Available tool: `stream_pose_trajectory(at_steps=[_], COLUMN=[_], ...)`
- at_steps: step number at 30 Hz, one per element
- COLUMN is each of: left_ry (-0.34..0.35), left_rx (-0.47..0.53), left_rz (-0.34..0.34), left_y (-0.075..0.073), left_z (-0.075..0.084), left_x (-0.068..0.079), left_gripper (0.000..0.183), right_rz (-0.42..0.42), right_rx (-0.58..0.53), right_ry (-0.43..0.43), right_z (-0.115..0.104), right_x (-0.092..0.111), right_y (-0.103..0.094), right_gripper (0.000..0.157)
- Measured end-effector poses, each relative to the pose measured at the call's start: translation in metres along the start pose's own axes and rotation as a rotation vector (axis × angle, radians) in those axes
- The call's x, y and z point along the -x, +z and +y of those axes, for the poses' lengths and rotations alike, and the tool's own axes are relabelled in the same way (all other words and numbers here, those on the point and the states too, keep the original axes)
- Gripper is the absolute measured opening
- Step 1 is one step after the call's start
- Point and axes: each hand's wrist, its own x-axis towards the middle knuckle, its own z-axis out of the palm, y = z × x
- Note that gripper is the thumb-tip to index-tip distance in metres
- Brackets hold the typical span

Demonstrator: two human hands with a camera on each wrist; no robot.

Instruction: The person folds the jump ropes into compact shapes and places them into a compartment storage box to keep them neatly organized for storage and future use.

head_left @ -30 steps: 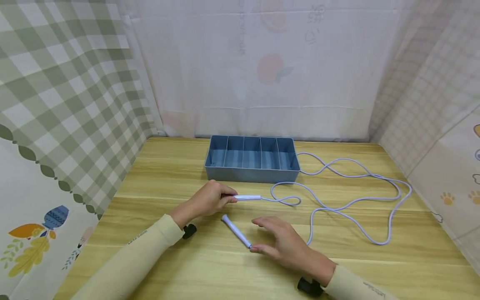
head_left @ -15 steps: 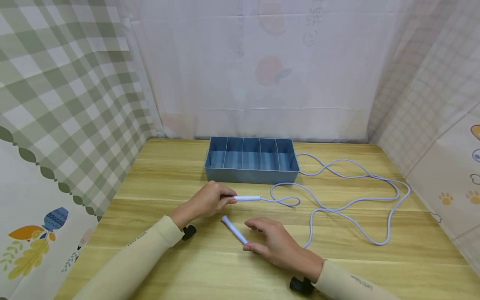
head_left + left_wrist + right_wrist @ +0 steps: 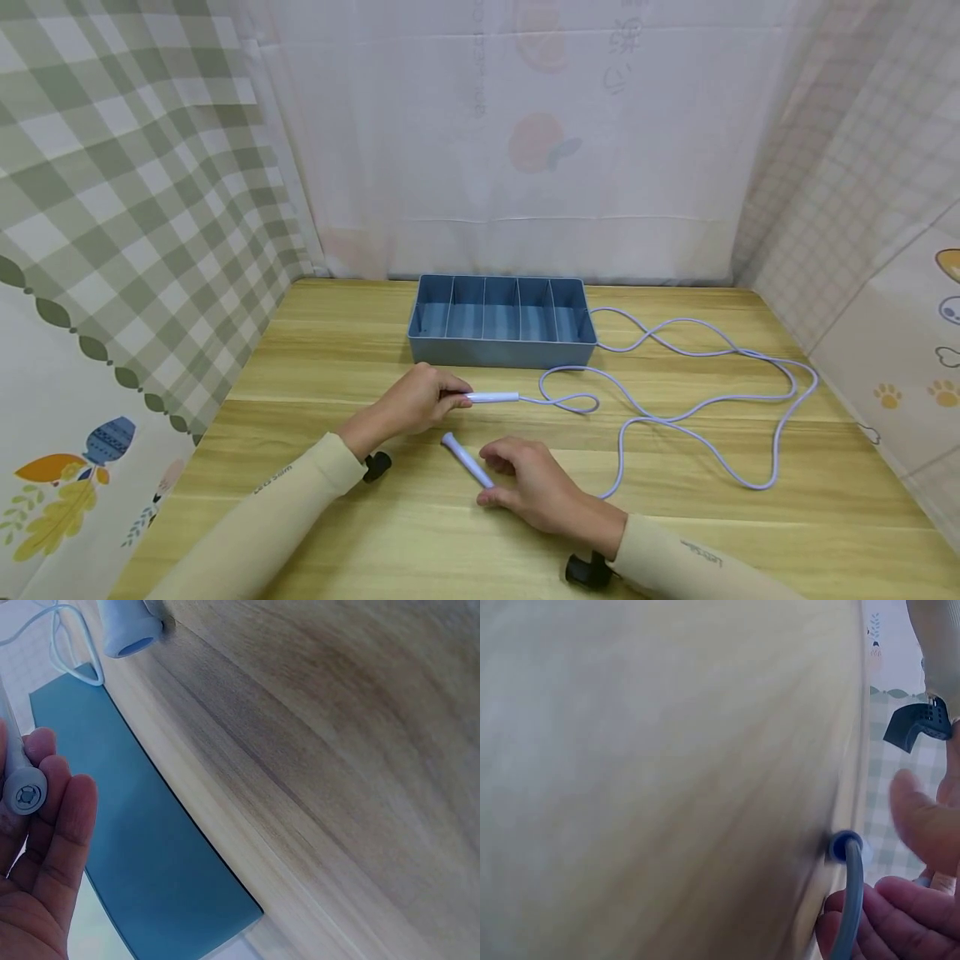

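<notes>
A pale lilac jump rope lies on the table, with two slim handles. My left hand [image 3: 420, 400] pinches one handle [image 3: 493, 397] by its flared end; the left wrist view shows that round end [image 3: 26, 793] against the fingers. The second handle [image 3: 467, 460] lies slantwise on the tabletop. Around its near end hovers my right hand [image 3: 532, 483], thumb and fingers spread apart. In the right wrist view the cord [image 3: 851, 900] leaves the handle's end [image 3: 838, 847] in front of the fingers. Part of the cord is hidden by the right hand and wrist.
A blue-grey box [image 3: 502, 353] with several compartments stands at the back, just beyond the left hand. Loose loops of cord [image 3: 720, 397] spread over the table's right side. A checked cloth [image 3: 150, 158] hangs at left and a pale curtain [image 3: 420, 142] behind.
My right hand has moved left along the table towards the second handle, its fingers curving in a little. The left hand keeps its pinch and stays in place.
</notes>
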Motion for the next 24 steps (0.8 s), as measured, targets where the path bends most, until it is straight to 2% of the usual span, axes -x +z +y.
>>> stream_pose_trajectory(at_steps=[7,16,21,24], left_ry=[0.0,-0.014,-0.04,-0.055], left_rx=[-0.006,0.01,0.024,0.044], left_rz=[-0.003,-0.018,-0.053,-0.078], left_y=[-0.0002,-0.0003,-0.0007,-0.001], left_z=[-0.0005,0.0008,0.0014,0.0007], left_x=[-0.0001,0.0012,0.0009,0.0002], left_gripper=[0.011,0.012,0.011,0.01], right_rz=[-0.019,-0.032,-0.013,0.052], right_rx=[0.045,0.107,0.209,0.32], right_ry=[0.049,0.078,0.02,-0.077], right_z=[-0.001,-0.0033,-0.0055,-0.0049], right_x=[-0.0021,-0.0025,0.0013,0.0034], right_y=[0.0027,0.0033,-0.0003,-0.0036], right_gripper=[0.039,0.018,0.017,0.019])
